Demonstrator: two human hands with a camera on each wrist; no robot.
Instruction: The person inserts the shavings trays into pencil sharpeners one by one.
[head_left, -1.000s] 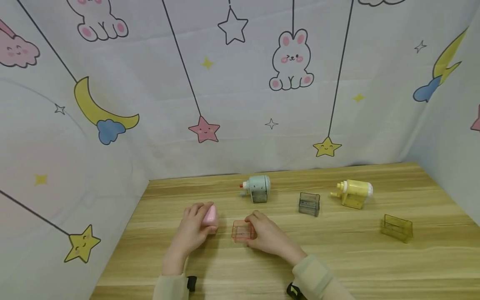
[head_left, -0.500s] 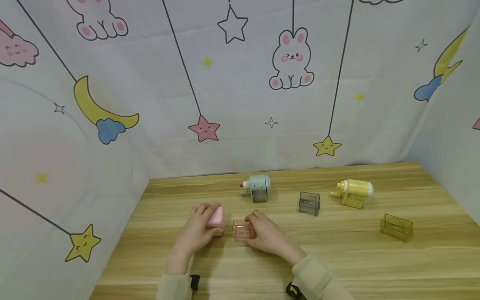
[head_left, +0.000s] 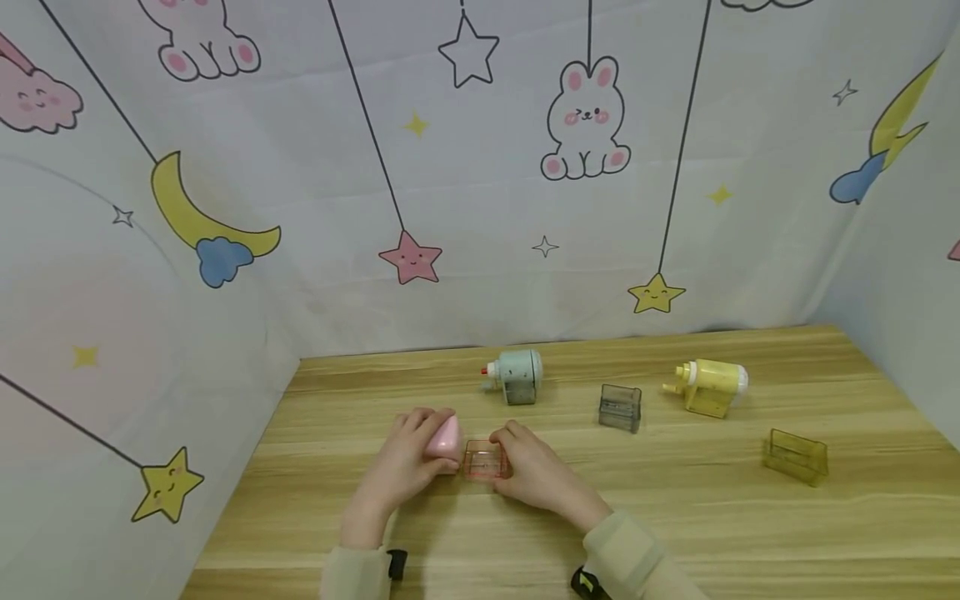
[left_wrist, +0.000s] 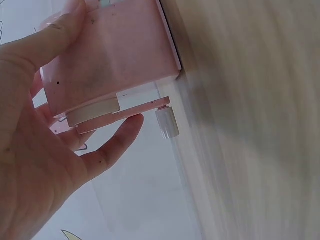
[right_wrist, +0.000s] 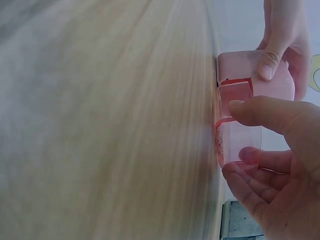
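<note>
My left hand (head_left: 405,460) grips a pink crank pencil sharpener (head_left: 446,438), its thumb on one side and its fingers round the other. In the left wrist view the sharpener's crank arm (left_wrist: 135,110) ends in a pale knob (left_wrist: 167,123) beside a fingertip. Just to the right, my right hand (head_left: 538,468) pinches a clear red-edged shavings drawer (head_left: 480,462) between thumb and fingers. The right wrist view has the drawer (right_wrist: 242,140) low over the wood, lined up with the sharpener and right at its end.
Behind the hands stands a pale green sharpener (head_left: 519,373), with a grey clear drawer (head_left: 619,407) to its right. Farther right are a yellow sharpener (head_left: 712,385) and a yellow clear drawer (head_left: 795,457). A printed cloth (head_left: 487,183) hangs behind the wooden table (head_left: 675,533).
My left hand has moved right with the pink sharpener, closing the gap to the drawer. The right hand and its drawer have stayed in place.
</note>
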